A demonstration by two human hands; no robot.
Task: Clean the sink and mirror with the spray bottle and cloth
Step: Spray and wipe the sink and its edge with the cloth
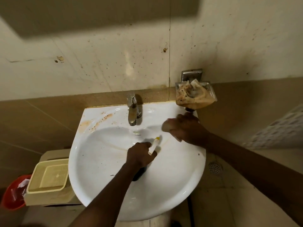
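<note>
right of the tap (133, 110), the right hand (185, 126) presses a cloth (166, 126) on the sink (114, 177) rim, scrubbing. in front of the tap, the left hand (141, 154) grips the spray bottle (154, 145), body hidden. next likely: stains left of the tap. mirror unseen.

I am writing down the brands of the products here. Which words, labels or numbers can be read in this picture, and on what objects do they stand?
No text can be read.
Sink: a small dark mark below the tap, too small to read.
Spray bottle in the left hand: no label shows.
Red bin: white scraps inside, too blurred to read.
</note>
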